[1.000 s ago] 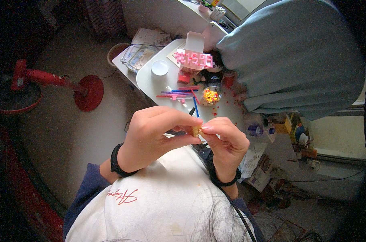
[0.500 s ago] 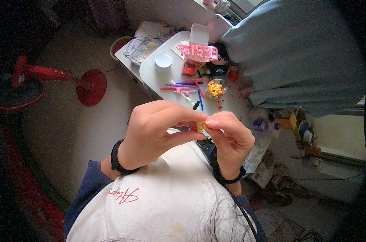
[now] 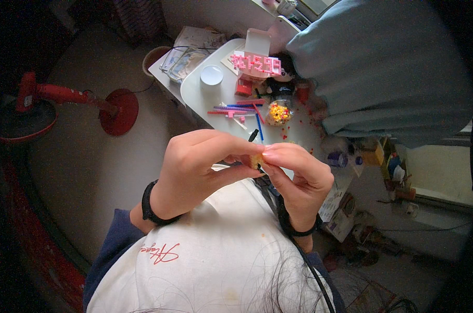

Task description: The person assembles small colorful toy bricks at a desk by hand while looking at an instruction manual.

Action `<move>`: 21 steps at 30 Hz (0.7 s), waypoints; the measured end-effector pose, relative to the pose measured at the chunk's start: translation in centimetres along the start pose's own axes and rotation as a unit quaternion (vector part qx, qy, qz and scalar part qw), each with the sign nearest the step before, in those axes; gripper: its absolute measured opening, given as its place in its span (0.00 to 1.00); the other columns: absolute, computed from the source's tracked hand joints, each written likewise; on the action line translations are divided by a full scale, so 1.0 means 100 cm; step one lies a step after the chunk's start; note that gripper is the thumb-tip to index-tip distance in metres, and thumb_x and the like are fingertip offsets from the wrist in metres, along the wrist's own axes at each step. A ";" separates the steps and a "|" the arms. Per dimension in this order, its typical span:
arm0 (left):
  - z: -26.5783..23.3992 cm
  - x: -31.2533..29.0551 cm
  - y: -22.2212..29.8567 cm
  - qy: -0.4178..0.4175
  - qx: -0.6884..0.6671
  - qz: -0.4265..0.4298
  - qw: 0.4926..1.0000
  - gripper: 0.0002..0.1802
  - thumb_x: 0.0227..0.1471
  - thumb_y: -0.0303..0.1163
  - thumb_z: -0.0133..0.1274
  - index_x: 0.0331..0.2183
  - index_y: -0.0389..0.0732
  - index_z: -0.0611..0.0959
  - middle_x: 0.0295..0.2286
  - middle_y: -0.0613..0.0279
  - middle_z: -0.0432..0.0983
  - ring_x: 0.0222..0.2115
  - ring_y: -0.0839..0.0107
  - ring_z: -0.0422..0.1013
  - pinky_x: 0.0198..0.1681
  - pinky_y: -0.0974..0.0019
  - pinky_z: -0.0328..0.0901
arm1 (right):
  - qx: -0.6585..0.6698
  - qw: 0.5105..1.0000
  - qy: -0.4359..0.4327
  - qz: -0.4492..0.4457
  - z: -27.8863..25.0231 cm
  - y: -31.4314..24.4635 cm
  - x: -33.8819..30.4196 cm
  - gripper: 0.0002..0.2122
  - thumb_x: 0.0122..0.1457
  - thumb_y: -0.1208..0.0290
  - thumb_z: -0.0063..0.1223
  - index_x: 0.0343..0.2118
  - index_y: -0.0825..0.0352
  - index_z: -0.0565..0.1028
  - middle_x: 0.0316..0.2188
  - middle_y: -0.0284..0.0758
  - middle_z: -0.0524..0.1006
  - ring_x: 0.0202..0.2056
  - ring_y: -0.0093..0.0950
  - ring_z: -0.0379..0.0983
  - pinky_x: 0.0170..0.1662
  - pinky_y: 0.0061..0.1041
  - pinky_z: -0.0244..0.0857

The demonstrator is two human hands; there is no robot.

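Note:
Just in front of my chest both hands meet around a small, yellow, knobbly piece (image 3: 256,160), perhaps made of toy building bricks. My left hand (image 3: 197,169) is closed on it between thumb and fingers. From the other side my right hand (image 3: 301,182) pinches at its right edge with thumb and index finger. The fingertips cover most of the piece, so its full shape is hidden. A short black stick-like thing (image 3: 254,135) shows just beyond the left fingers; what it belongs to cannot be made out.
Beyond my hands stands a white table (image 3: 192,96) bearing a round white lid or dish (image 3: 211,75), coloured strips (image 3: 236,109), a clear container of yellow and red bits (image 3: 279,113) and a pink brick-built piece (image 3: 256,64). A blue-grey curtain (image 3: 382,68) hangs right; a red fan (image 3: 64,95) stands left.
My right hand has shifted slightly right, its thumb a little lower against the yellow piece. The left hand keeps its hold almost unmoved.

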State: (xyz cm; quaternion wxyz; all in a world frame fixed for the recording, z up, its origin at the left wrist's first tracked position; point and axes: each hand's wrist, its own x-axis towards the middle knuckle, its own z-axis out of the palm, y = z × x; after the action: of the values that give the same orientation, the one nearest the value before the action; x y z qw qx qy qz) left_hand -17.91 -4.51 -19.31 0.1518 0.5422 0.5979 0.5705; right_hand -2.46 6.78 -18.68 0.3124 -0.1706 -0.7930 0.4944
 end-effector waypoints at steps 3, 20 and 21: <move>0.000 -0.001 0.001 -0.004 -0.004 0.003 1.000 0.19 0.32 0.30 0.70 0.33 0.39 0.85 0.24 0.61 0.79 0.23 0.72 0.76 0.26 0.72 0.69 | 0.003 1.000 -0.004 -0.005 -0.002 -0.003 0.000 0.10 0.45 0.85 0.62 0.33 0.69 0.79 0.31 0.39 0.80 0.36 0.31 0.77 0.40 0.26 0.70; 0.006 -0.012 0.002 -0.047 -0.066 -0.011 0.997 0.19 0.34 0.27 0.69 0.34 0.38 0.85 0.25 0.61 0.80 0.24 0.73 0.76 0.27 0.73 0.69 | -0.079 0.992 -0.003 -0.096 -0.007 -0.005 -0.015 0.08 0.46 0.81 0.61 0.31 0.69 0.78 0.29 0.36 0.79 0.36 0.34 0.77 0.40 0.28 0.70; 0.006 -0.012 0.002 -0.048 -0.067 -0.012 0.997 0.19 0.34 0.27 0.69 0.34 0.38 0.85 0.25 0.61 0.80 0.24 0.73 0.76 0.27 0.73 0.69 | -0.075 0.992 -0.003 -0.101 -0.007 -0.005 -0.016 0.08 0.46 0.83 0.61 0.31 0.70 0.78 0.29 0.37 0.79 0.36 0.34 0.77 0.40 0.28 0.70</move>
State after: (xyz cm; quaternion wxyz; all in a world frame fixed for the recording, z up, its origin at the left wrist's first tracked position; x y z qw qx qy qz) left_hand -16.87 -5.25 -19.85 0.2229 0.5504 0.5569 0.5807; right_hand -0.82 6.13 -18.55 0.3443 -0.1111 -0.8422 0.3998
